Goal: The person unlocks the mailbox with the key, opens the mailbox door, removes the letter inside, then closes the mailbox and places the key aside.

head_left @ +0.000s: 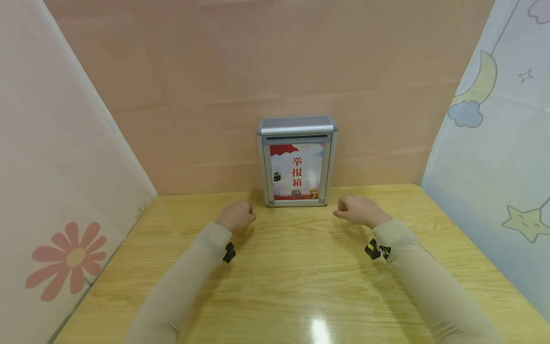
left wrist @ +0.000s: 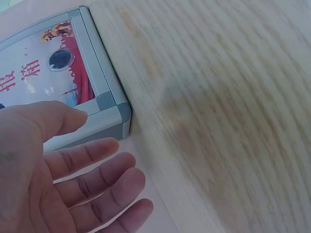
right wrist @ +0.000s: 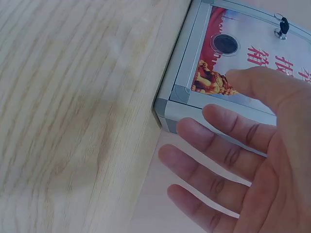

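A grey metal-framed drop box (head_left: 296, 165) stands upright at the back of the table, with a slot near its top and red characters on its front panel. Its key (right wrist: 284, 25) sits in a lock on the panel, and a dark round window (right wrist: 225, 44) lies lower down. To the left of the box is my left hand (head_left: 237, 216), empty, with fingers loosely bent and thumb apart. My right hand (head_left: 358, 210) is on the other side, equally empty and loosely bent. Both hands are apart from the box in the head view.
Under the arms spreads a wood-grain table (head_left: 292, 277). Behind the box rises a tan cloth backdrop (head_left: 215, 95). A flower-printed panel (head_left: 73, 143) borders the left side, and a panel with moon and star prints (head_left: 494, 157) borders the right. Each wrist wears a small black camera.
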{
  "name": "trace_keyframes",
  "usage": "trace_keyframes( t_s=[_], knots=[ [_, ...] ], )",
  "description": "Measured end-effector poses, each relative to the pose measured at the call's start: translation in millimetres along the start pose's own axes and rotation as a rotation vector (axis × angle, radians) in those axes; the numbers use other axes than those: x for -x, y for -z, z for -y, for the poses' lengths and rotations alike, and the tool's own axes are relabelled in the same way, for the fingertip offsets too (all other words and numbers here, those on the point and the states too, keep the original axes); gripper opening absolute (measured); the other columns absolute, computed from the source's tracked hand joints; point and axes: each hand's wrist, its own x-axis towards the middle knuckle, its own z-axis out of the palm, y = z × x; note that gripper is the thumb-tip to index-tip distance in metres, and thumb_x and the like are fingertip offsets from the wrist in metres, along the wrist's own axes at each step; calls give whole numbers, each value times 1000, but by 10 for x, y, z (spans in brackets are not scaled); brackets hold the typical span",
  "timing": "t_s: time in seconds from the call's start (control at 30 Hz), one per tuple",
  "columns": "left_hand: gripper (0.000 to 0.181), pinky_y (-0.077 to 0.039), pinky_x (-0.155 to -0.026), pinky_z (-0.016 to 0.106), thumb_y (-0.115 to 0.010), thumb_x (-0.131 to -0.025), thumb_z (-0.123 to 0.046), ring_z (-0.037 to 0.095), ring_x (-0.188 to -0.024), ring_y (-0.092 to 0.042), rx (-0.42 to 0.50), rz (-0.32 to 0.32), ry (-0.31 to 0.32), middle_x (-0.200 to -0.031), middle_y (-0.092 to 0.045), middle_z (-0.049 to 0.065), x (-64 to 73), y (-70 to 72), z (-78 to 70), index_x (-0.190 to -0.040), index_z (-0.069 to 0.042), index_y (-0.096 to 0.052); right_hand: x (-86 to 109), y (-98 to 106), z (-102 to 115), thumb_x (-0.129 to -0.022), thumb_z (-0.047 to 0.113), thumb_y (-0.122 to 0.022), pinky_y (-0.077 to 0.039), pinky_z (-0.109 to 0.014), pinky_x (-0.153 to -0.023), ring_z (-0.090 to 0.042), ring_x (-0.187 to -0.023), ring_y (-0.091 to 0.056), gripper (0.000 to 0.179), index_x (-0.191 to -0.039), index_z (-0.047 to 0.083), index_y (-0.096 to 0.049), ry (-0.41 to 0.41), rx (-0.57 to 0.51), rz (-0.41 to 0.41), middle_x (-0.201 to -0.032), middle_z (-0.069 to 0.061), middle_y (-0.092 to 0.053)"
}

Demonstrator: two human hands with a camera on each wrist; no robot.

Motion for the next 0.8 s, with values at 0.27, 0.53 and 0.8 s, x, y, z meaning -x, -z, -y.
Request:
trace_keyframes(
  t_s=[0.27, 0.53, 0.8],
  knots=[
    [23, -48, -72, 35, -52, -95, -22, 18, -78, -54, 310, -24, 18, -98, -63, 8, -197, 101, -13, -102, -3, -63, -218, 57, -96, -101, 24, -49, -53, -44, -80, -37, -95, -64, 31, -108, -5, -56, -44, -409, 82, -108, -26, -62],
    [38, -46, -98, 42, -55, -92, -10, 34, -118, -54, 730, -207, 129, -127, -58, 21, -487, 83, -116, -127, 5, -54, -554, 131, -156, -102, 14, -46, -43, -50, -104, -50, -125, -44, 51, -136, -18, -28, -217, -803, 71, -141, -38, -33],
    [34, -47, -94, 43, -61, -89, -4, 33, -110, -57, 925, -297, 189, -119, -60, 21, -833, -214, -67, -121, 6, -57, -599, 63, -113, -102, 9, -44, -37, -49, -108, -49, -130, -41, 51, -139, -20, -25, -249, -926, 43, -144, -36, -32]
  ],
)
